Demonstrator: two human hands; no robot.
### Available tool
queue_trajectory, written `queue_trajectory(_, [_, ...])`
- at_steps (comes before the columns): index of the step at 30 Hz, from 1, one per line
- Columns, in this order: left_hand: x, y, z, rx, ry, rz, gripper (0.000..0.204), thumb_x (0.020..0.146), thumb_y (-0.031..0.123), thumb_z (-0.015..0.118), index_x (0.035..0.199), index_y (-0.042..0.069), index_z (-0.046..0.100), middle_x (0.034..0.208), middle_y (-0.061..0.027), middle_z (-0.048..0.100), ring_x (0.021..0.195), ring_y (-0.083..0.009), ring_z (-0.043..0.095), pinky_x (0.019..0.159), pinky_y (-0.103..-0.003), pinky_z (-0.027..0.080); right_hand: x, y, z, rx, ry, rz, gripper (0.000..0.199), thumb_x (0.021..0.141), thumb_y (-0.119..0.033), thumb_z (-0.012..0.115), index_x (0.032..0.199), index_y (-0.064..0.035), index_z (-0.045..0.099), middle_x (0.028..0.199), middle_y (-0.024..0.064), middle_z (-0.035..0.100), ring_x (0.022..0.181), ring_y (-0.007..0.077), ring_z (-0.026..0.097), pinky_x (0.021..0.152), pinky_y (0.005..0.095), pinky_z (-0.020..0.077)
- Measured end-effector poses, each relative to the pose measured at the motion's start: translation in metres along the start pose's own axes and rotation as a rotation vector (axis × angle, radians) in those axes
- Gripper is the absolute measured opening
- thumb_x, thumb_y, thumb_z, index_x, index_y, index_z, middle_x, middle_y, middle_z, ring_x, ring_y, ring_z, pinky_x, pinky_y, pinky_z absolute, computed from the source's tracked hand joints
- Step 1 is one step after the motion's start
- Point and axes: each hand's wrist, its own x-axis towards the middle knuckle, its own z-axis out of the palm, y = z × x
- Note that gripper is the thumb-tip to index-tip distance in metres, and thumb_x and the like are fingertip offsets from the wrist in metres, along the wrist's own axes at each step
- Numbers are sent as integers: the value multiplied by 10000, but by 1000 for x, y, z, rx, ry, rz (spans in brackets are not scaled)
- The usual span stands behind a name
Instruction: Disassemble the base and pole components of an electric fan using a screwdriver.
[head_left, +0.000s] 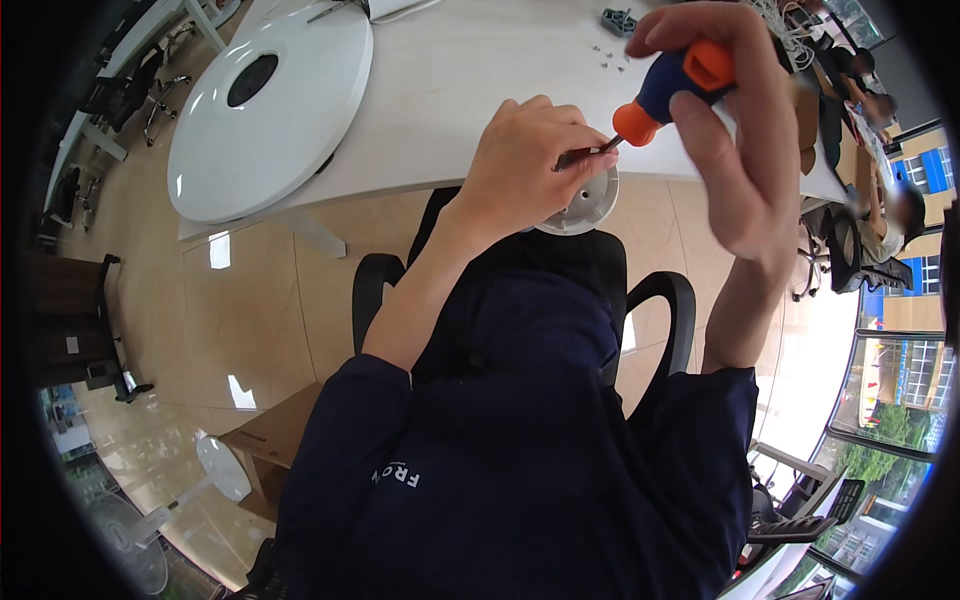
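In my right hand, raised over the table's front edge, is a stubby screwdriver with a blue and orange handle. My fingers curl around that handle, and the metal shaft points down to the left. My left hand is closed, its thumb and forefinger pinching the dark shaft near its end. Just below these fingers sits a round, pale grey-white part with small holes, partly covered by my left hand. The shaft's very tip is hidden, so I cannot tell whether it touches the round part.
A large glossy white disc with a black centre lies on the white table to the left. Several small screws and a grey-green part are farther back. Cables lie at the far right. Black armrests flank me.
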Motion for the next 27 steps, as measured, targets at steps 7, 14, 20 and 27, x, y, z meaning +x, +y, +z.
queue_trajectory(7, [-11,4,6,35,124,-52,180,834,315,772,799,139,775,716,46,641,704,-161,538,721,-343,386,15,-22,40,-198,450,186,583,722,-85,841,1245,-20,588,1018,94,592,882,186,611,743,297,515])
queue_trajectory(14, [-2,6,4,-19,53,-96,209,820,319,775,803,114,739,706,29,645,728,-189,582,724,-357,391,1,-20,19,159,264,-53,346,865,-131,614,1161,36,547,980,141,577,908,201,588,848,335,497])
queue_trajectory(20, [10,11,9,7,11,17,215,886,306,710,826,101,737,723,-10,665,773,-196,623,741,-365,392,3,-20,-4,442,50,254,226,880,-112,645,1044,10,548,936,77,532,761,119,508,653,247,413])
queue_trajectory(27, [7,16,9,-86,86,-30,232,856,281,759,783,62,737,679,-42,653,573,-192,572,630,-331,421,12,12,16,-649,593,-364,258,849,48,657,1102,3,632,903,49,560,683,63,498,583,202,401])
